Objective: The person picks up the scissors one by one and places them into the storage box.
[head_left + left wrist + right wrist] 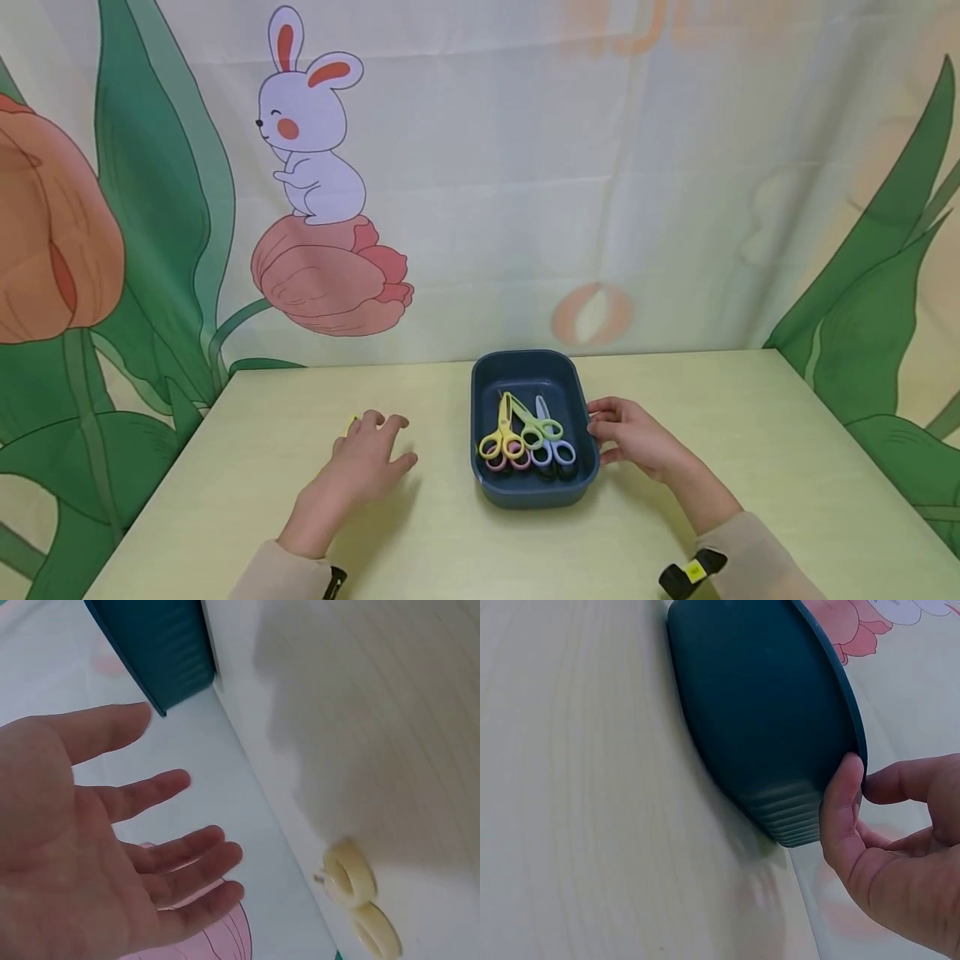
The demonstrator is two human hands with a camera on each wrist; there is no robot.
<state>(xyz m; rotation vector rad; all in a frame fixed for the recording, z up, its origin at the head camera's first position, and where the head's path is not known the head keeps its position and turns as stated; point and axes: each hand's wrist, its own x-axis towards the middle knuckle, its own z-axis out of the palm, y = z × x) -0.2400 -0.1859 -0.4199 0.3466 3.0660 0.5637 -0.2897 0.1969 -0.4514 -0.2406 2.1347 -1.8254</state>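
A dark blue plastic bin [529, 497] stands on the table with several pairs of small scissors in it. Yellow scissors [505, 432], green scissors [532, 427] and light blue scissors [553, 451] lie on top; pink and black handles show beneath. At the bin's right side, my right hand [637, 437] holds the rim, its thumb [845, 787] against the outer wall. To the bin's left my left hand [367, 462] hovers over the table, fingers spread, holding nothing. Pale yellow finger loops of another pair of scissors [350, 874] lie beyond it, mostly hidden by the hand in the head view.
The pale wood-grain table [217, 500] ends at the back against a hanging cloth [480, 167] printed with a rabbit, tulips and leaves. The bin sits near that back edge. A black strap [692, 573] is worn at the right sleeve.
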